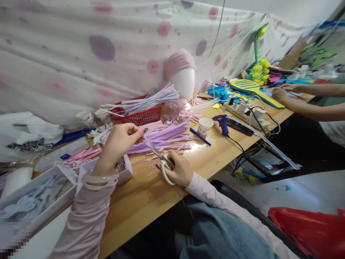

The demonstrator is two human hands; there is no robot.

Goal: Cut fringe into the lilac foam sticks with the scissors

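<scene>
My right hand (181, 169) is closed round the cream handles of a pair of scissors (166, 175), whose blades point up and left. My left hand (120, 144) pinches a thin pale purple strip (147, 141) close to the blade tips; its exact kind is too small to tell. Behind both hands lies a spread bundle of lilac pipe cleaners (168, 133). Small pink scraps (150, 166) are scattered on the wooden table (145, 201) below the blades. By my left wrist stands a white box (128, 169) with beads in it.
A red basket (142, 117) of pale pipe cleaners stands behind, beside a foam head (183, 81) in a pink cap. To the right are a paper cup (205, 126), blue pen (199, 136), glue gun (222, 125) and power strip (246, 111). Another person's hands (280, 95) work at far right.
</scene>
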